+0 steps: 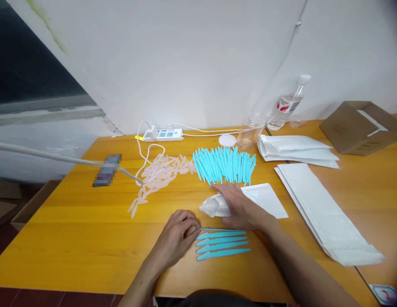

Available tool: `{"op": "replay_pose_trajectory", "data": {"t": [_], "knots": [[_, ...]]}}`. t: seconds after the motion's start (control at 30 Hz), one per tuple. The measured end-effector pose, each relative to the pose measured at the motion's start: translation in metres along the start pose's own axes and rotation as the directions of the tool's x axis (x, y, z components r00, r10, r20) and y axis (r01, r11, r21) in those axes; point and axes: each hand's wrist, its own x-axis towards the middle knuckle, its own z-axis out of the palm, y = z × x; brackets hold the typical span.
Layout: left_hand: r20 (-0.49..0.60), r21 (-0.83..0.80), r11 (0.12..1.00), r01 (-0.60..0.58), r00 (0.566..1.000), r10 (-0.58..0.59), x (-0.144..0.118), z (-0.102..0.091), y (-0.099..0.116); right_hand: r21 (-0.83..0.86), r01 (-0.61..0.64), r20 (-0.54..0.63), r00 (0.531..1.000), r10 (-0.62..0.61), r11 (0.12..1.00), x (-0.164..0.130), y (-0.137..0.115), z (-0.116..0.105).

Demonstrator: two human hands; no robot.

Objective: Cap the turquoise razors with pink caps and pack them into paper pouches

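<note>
Head view: orange wooden table point(73, 221) against white wall point(185, 64).

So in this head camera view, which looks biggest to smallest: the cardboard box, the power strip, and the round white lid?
1. Cardboard box
2. Power strip
3. Round white lid
All three sit toward the table's far edge, so nearness hardly skews this ranking.

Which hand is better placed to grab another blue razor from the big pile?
Probably the right hand: it rests on the clear bag just below the blue razor pile. The left hand sits nearer, at the four lined-up razors.
</note>
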Motion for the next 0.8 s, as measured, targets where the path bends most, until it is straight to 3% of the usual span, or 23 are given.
{"op": "replay_pose_trajectory", "data": {"t": [0.07, 0.13, 0.23, 0.33, 0.43, 0.5, 0.6, 0.7, 0.8], "knots": [[0.001, -0.112, 0.993, 0.029, 1.000, -0.029, -0.003, -0.009, -0.007, -0.003, -0.018, 0.003, 1.000, 0.018, 1.000, 0.000, 0.000, -0.001], [-0.095, -0.222, 0.970, 0.102, 0.987, -0.126, -0.013, -0.027, -0.022, 0.001, -0.036, 0.009, 0.999, 0.036, 0.999, 0.000, 0.001, -0.002], [-0.341, -0.328, 0.931, 0.159, 0.899, -0.274, -0.029, -0.060, -0.050, 0.014, -0.061, 0.026, 0.998, 0.060, 0.998, 0.001, 0.000, -0.003], [-0.460, -0.328, 0.936, 0.130, 0.843, -0.279, -0.028, -0.077, -0.058, 0.020, -0.089, 0.041, 0.995, 0.088, 0.996, 0.003, -0.003, -0.002], [-0.455, -0.226, 0.972, 0.067, 0.875, -0.167, -0.001, -0.056, -0.031, 0.027, -0.068, 0.034, 0.997, 0.067, 0.997, 0.004, -0.004, 0.002], [-0.386, -0.154, 0.987, -0.054, 0.923, -0.009, 0.021, -0.029, -0.005, 0.034, -0.041, 0.029, 0.999, 0.040, 0.999, 0.005, -0.005, 0.006], [-0.268, -0.042, 0.973, -0.228, 0.940, 0.209, 0.038, 0.005, 0.020, 0.034, -0.023, 0.031, 0.999, 0.022, 0.999, 0.006, -0.006, 0.011], [-0.312, -0.042, 0.986, -0.161, 0.940, 0.140, 0.021, 0.012, 0.015, 0.008, -0.024, 0.047, 0.999, 0.024, 1.000, 0.006, -0.009, 0.011], [-0.171, -0.007, 0.998, -0.057, 0.984, 0.055, -0.008, 0.003, 0.001, -0.018, -0.027, 0.063, 0.998, 0.028, 0.999, 0.005, -0.011, 0.008]]}}
